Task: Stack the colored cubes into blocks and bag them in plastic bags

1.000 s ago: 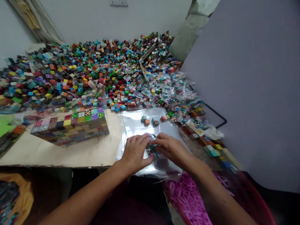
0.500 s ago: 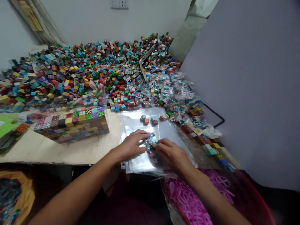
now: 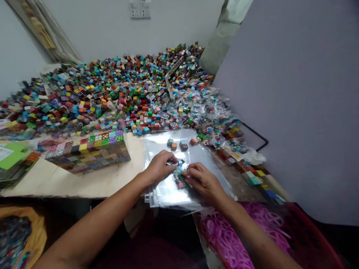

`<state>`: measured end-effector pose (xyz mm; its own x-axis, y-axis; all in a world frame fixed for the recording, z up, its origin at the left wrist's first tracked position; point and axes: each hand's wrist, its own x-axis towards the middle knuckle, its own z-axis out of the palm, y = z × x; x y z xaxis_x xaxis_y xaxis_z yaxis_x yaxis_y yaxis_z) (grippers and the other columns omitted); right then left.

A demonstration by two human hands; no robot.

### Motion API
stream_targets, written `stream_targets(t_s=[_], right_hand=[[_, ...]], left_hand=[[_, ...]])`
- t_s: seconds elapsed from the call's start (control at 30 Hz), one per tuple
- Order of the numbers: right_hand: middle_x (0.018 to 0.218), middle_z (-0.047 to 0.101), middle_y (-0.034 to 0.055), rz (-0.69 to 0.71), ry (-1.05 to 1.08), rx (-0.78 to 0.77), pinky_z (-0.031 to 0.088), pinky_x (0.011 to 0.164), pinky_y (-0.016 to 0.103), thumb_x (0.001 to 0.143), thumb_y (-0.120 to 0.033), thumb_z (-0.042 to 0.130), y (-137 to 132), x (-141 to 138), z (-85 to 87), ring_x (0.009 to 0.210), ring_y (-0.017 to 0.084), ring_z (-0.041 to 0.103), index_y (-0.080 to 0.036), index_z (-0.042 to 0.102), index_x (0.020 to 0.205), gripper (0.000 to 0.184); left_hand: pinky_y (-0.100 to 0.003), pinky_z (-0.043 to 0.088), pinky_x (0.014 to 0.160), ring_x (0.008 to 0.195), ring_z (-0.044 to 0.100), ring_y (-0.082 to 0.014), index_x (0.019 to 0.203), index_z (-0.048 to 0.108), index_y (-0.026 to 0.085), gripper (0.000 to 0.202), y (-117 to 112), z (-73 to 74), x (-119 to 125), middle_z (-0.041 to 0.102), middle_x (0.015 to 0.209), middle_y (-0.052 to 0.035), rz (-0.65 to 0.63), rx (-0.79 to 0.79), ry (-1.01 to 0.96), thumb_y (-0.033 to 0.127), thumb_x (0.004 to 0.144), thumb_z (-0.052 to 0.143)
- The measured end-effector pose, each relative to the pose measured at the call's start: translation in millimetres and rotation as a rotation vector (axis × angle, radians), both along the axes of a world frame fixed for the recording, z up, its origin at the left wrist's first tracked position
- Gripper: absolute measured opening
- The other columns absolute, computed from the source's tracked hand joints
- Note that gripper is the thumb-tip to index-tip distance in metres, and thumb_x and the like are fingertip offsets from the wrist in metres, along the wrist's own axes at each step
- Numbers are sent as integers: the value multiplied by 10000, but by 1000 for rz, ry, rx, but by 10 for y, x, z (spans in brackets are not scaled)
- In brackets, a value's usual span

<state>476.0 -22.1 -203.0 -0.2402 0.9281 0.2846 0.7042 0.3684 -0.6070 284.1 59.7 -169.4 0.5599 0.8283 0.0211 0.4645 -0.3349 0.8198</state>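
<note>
A small clear plastic packet with colourful pieces (image 3: 179,174) lies between my hands, over a stack of clear plastic bags (image 3: 165,195). My left hand (image 3: 161,165) pinches the packet's upper left side. From the right, my right hand (image 3: 203,179) has its bent fingers closed on the packet's other edge. What exactly is inside the packet is too small and blurred to make out. Just beyond my hands, a few small patterned cubes (image 3: 184,145) rest on the bags.
Behind is a big heap of coloured cubes (image 3: 110,89), with clear packets (image 3: 204,106) on its right. A block of stacked cubes (image 3: 89,153) stands left, beside green packs (image 3: 5,156). A basket of pink bands (image 3: 237,242) and a yellow sack (image 3: 36,231) sit below.
My hands stay at the packet, with the fingers shifting slightly on it. The whole view has moved a little as my head tilted. The cubes on the bags lie as before.
</note>
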Motion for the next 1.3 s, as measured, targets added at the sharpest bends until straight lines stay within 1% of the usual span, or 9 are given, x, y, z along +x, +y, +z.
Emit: stream_targets(t_s=[0.13, 0.23, 0.37, 0.57, 0.8, 0.93, 1.0, 1.17, 1.3], right_hand=[[1032, 539, 79, -41, -71, 70, 484, 723, 317, 893, -275, 526, -11, -6, 4, 818, 185, 577, -240, 685, 983, 185], [1013, 555, 90, -57, -125, 98, 481, 687, 333, 881, -236, 539, -21, -24, 8, 785, 195, 572, -238, 689, 988, 185], [1267, 528, 103, -37, -205, 150, 408, 887, 497, 815, -210, 619, 55, 4, 38, 1124, 329, 495, -242, 682, 890, 103], [1412, 415, 118, 147, 23, -165, 342, 1016, 494, 825, -277, 614, 202, 68, 186, 1291, 303, 386, -213, 618, 921, 116], [1093, 580, 76, 58, 109, -258, 419, 915, 427, 731, -216, 657, 218, -27, 297, 1058, 268, 527, -217, 569, 882, 175], [1156, 563, 81, -57, 170, -293, 432, 897, 404, 669, -181, 670, 222, -50, 280, 1047, 258, 541, -221, 500, 1166, 527], [1220, 540, 90, -74, 158, -292, 403, 941, 404, 642, -168, 682, 232, -56, 279, 1111, 266, 513, -226, 487, 1232, 624], [943, 600, 29, -120, 182, -436, 452, 747, 319, 655, -168, 655, 252, -90, 294, 814, 198, 573, -219, 470, 1269, 643], [756, 524, -28, -143, 287, -541, 434, 651, 285, 648, -243, 659, 229, -133, 324, 699, 170, 533, -188, 464, 1219, 606]], left_hand=[[-280, 468, 831, 902, 577, -170, 1068, 600, 186, 357, 14, 23, 3, 582, 955, -23, 35, 9, 60, 132, 720, 655], [-286, 457, 856, 928, 578, -182, 998, 641, 197, 244, -11, 23, 24, 592, 959, -27, 27, 65, 119, 167, 756, 629], [-294, 460, 861, 932, 584, -186, 963, 669, 216, 196, -36, 40, 41, 596, 965, -27, 12, 92, 165, 181, 781, 605], [-300, 464, 889, 924, 598, -176, 956, 667, 202, 223, -91, 44, 74, 615, 1008, -34, 101, 13, 93, 131, 751, 614], [-316, 485, 885, 916, 601, -178, 1028, 658, 172, 339, -67, -15, 22, 584, 1019, -57, 59, -120, -25, 99, 699, 624], [-363, 495, 897, 1028, 558, -239, 1204, 579, 170, 641, -125, -23, -46, 496, 1188, -106, -72, -172, -48, 208, 594, 773], [-371, 495, 899, 1057, 537, -249, 1226, 557, 198, 714, -188, -29, -42, 453, 1234, -104, -57, -148, -50, 240, 558, 808], [-362, 483, 903, 1044, 530, -225, 1212, 545, 223, 626, -320, -62, 11, 445, 1227, -81, 39, -84, -27, 152, 623, 746], [-363, 481, 902, 1051, 528, -224, 1200, 537, 211, 572, -365, -104, -8, 463, 1215, -82, 59, -42, -79, 126, 661, 709]])
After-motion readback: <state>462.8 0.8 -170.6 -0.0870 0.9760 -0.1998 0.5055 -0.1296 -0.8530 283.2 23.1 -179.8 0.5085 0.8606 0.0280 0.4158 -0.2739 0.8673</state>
